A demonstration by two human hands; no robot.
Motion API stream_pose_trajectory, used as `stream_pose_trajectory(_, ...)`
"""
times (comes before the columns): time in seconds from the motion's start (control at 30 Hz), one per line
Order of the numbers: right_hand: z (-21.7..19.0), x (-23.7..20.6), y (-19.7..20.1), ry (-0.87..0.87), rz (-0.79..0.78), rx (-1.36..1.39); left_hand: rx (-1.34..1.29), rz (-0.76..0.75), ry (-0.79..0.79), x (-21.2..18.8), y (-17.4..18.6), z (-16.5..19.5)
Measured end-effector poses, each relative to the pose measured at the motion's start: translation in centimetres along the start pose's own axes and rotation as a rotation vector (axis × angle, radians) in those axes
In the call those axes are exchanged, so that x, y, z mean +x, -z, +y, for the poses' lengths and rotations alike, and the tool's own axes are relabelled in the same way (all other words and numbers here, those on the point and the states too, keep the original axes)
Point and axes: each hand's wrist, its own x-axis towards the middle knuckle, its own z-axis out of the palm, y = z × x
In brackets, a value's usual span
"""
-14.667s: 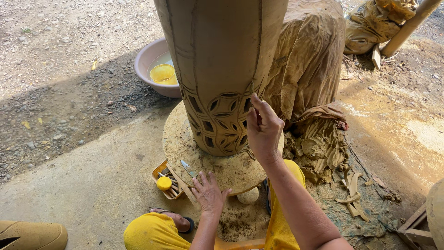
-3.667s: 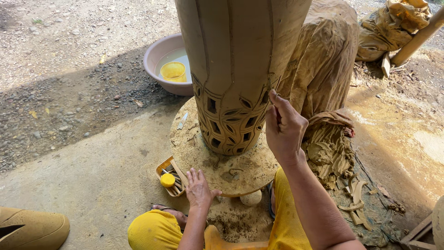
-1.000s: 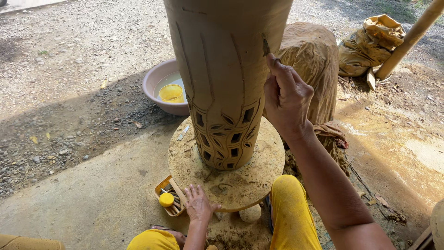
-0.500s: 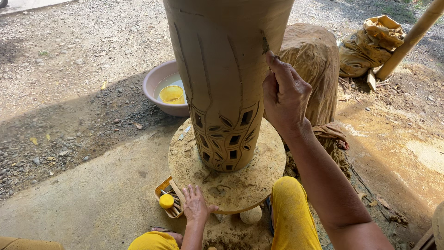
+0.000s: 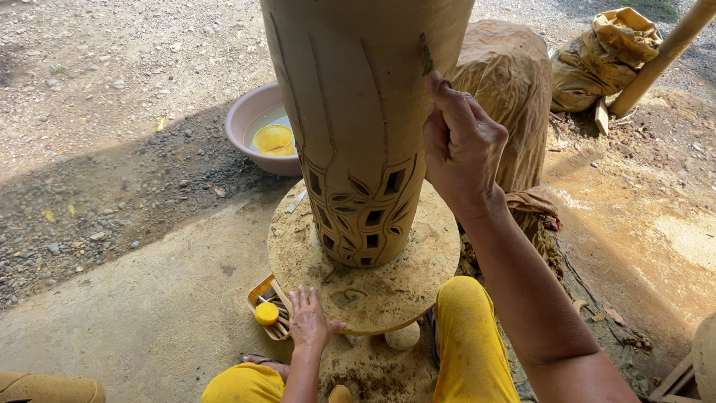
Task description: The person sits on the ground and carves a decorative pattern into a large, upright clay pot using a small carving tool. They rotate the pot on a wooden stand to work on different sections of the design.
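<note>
The tall clay vase (image 5: 365,112) stands upright on the round turntable (image 5: 406,280), its lower band already cut through with leaf-shaped openings. The right hand (image 5: 461,145) has climbed from that carved band to the upper wall, so the cutting has moved on to the long grooves higher up. Its fingers are pinched tight on a thin carving tool (image 5: 426,57) whose tip presses into the clay. The left hand (image 5: 309,321) lies flat, fingers spread, on the turntable's near rim — holding nothing — just beside a small tray of tools (image 5: 268,313). A pink basin (image 5: 257,138) sits behind.
</note>
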Motion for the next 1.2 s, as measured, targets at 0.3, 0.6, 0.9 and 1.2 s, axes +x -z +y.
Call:
stream_pose_trajectory(0.3,-0.9,-1.3,0.5,-0.096,-0.052,0.012,0.001,0.005,-0.003,0.0,0.4,-0.3)
stream_pose_trajectory(0.6,-0.8,-2.6,0.5,-0.060,-0.040,0.021,-0.042,0.013,0.000,-0.1,0.4,-0.6)
stream_pose_trajectory(0.9,-0.7,-4.1,0.5,-0.125,-0.064,0.015,-0.062,0.021,0.013,0.3,0.1,-0.9)
stream_pose_trajectory(1.2,-0.8,-5.6,1.0,-0.213,-0.143,0.024,-0.050,0.024,0.006,0.5,0.1,-1.4)
